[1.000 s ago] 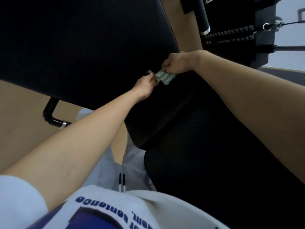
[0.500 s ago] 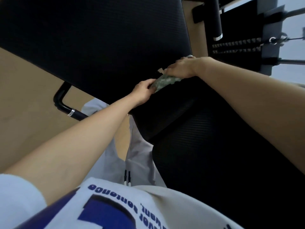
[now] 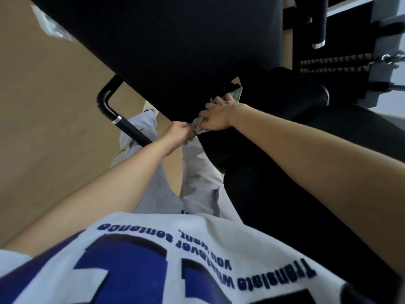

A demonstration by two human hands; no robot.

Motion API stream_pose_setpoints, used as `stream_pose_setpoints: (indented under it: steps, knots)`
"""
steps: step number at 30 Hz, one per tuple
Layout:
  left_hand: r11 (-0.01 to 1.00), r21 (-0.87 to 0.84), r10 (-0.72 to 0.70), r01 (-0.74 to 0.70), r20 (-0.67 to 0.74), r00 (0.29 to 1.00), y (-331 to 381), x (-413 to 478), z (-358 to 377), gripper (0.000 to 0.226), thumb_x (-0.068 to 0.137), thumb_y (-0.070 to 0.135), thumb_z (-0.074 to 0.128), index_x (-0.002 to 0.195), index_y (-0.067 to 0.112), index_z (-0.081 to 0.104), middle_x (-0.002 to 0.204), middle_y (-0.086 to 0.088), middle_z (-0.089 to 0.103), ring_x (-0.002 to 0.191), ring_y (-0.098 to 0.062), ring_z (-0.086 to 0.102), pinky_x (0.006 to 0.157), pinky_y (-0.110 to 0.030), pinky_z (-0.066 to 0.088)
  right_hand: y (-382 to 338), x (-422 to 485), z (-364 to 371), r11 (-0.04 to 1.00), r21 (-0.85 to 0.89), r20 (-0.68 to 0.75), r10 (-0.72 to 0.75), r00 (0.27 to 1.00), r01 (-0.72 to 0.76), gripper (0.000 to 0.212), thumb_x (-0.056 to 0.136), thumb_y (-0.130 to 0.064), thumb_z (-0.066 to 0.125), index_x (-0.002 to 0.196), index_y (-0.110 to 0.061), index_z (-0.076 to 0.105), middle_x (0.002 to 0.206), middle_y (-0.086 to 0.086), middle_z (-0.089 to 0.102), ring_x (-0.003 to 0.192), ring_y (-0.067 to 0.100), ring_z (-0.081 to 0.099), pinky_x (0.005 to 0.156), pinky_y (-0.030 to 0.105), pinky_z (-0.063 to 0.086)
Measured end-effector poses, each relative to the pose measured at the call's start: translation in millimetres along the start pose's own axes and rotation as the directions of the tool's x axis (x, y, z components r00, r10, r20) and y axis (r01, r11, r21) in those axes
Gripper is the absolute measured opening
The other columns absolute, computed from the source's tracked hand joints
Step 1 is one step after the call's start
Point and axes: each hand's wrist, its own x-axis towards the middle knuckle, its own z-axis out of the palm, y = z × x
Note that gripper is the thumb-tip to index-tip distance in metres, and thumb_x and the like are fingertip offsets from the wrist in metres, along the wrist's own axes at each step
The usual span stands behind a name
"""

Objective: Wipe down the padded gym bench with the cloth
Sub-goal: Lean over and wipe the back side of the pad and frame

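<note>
both gripping the green cloth (image 3: 198,126) at the lower edge of the black bench pad (image 3: 175,51), right hand (image 3: 215,116) fingers curled over it and pressing down, left hand (image 3: 178,134) pinching its near end beside the black metal handle (image 3: 118,119).

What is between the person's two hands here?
The green patterned cloth spans the short gap between left hand and right hand; both grip it, in the head view.
</note>
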Motion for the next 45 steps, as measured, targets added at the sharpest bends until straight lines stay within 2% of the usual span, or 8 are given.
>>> stream_pose_setpoints:
  steps: [4, 13, 16, 19, 26, 34, 38, 45]
  knots:
    - [0.988, -0.124, -0.097, 0.095, -0.013, 0.995, -6, -16, 6, 0.022, 0.104, 0.009, 0.048, 0.117, 0.009, 0.066, 0.105, -0.013, 0.062, 0.092, -0.025, 0.061, 0.077, -0.032, 0.051, -1, -4, 3, 0.998, 0.013, 0.005, -0.054, 0.999, 0.054, 0.07, 0.095, -0.071, 0.022, 0.159, -0.042, 0.016, 0.167, 0.0, 0.019, 0.155, 0.034, 0.006, 0.123, 0.053, 0.004]
    - [0.906, -0.414, -0.112, 0.092, -0.026, 0.993, 13, 6, 24, 0.026, 0.105, 0.021, 0.053, 0.119, 0.007, 0.068, 0.102, -0.011, 0.067, 0.092, -0.023, 0.063, 0.078, -0.029, 0.052, 7, -14, -9, 0.982, -0.021, 0.01, 0.186, 0.982, -0.186, 0.074, 0.094, -0.065, 0.026, 0.159, -0.032, 0.022, 0.166, 0.009, 0.022, 0.152, 0.039, 0.014, 0.121, 0.057, 0.011]
    - [0.859, -0.502, -0.137, 0.106, -0.025, 0.99, 6, 0, 28, 0.017, 0.105, 0.019, 0.052, 0.115, 0.014, 0.066, 0.091, -0.004, 0.066, 0.079, -0.014, 0.061, 0.06, -0.021, 0.053, -22, -8, -7, 0.992, -0.03, 0.005, 0.12, 0.993, -0.12, 0.061, 0.096, -0.058, 0.024, 0.153, -0.037, 0.034, 0.16, 0.009, 0.032, 0.146, 0.041, 0.023, 0.117, 0.061, 0.013]
    - [0.822, -0.549, -0.163, 0.151, 0.027, 0.986, -12, -12, 30, 0.017, 0.106, 0.016, 0.049, 0.117, 0.015, 0.063, 0.106, -0.011, 0.065, 0.087, -0.019, 0.062, 0.073, -0.03, 0.057, -32, -10, 1, 1.0, -0.003, -0.013, 0.026, 1.0, -0.026, 0.055, 0.097, -0.059, 0.022, 0.151, -0.048, 0.031, 0.159, 0.004, 0.033, 0.145, 0.04, 0.024, 0.118, 0.058, 0.013]
    - [0.695, -0.703, -0.113, 0.155, 0.106, 0.988, -25, -69, 59, 0.032, 0.095, -0.018, 0.044, 0.119, -0.004, 0.061, 0.091, -0.016, 0.064, 0.073, -0.018, 0.067, 0.057, -0.022, 0.062, -42, -40, 12, 0.988, 0.012, 0.062, -0.157, 0.986, 0.157, 0.043, 0.1, -0.052, 0.034, 0.141, -0.051, 0.046, 0.168, -0.011, 0.01, 0.156, 0.028, -0.003, 0.122, 0.059, -0.001]
    - [0.871, -0.492, 0.072, 0.01, 0.146, 0.987, -37, -86, 46, 0.016, 0.092, -0.013, 0.062, 0.091, 0.0, 0.07, 0.083, -0.012, 0.069, 0.067, -0.015, 0.072, 0.061, -0.021, 0.06, -22, -88, 21, 0.968, 0.003, 0.113, -0.25, 0.962, 0.251, 0.07, 0.1, -0.044, 0.052, 0.16, -0.038, 0.017, 0.17, -0.007, 0.002, 0.157, 0.019, -0.005, 0.124, 0.046, -0.003]
    - [0.888, -0.459, 0.029, -0.013, 0.028, 0.999, -36, -64, 48, 0.021, 0.089, -0.015, 0.06, 0.082, 0.003, 0.067, 0.077, -0.008, 0.065, 0.069, -0.015, 0.067, 0.06, -0.023, 0.058, -30, -69, 17, 0.989, -0.007, 0.104, -0.147, 0.984, 0.149, 0.088, 0.088, -0.064, 0.049, 0.161, -0.038, 0.007, 0.171, -0.003, 0.0, 0.157, 0.019, -0.006, 0.125, 0.049, -0.002]
    - [0.904, -0.426, -0.045, 0.023, -0.041, 0.998, -23, -45, 43, 0.024, 0.09, -0.018, 0.048, 0.09, 0.0, 0.063, 0.081, -0.013, 0.059, 0.081, -0.026, 0.064, 0.058, -0.029, 0.06, -54, -56, 9, 0.997, -0.045, 0.033, -0.061, 0.998, 0.063, 0.087, 0.09, -0.055, 0.056, 0.161, -0.034, 0.011, 0.17, -0.002, 0.003, 0.157, 0.025, -0.002, 0.124, 0.052, 0.001]
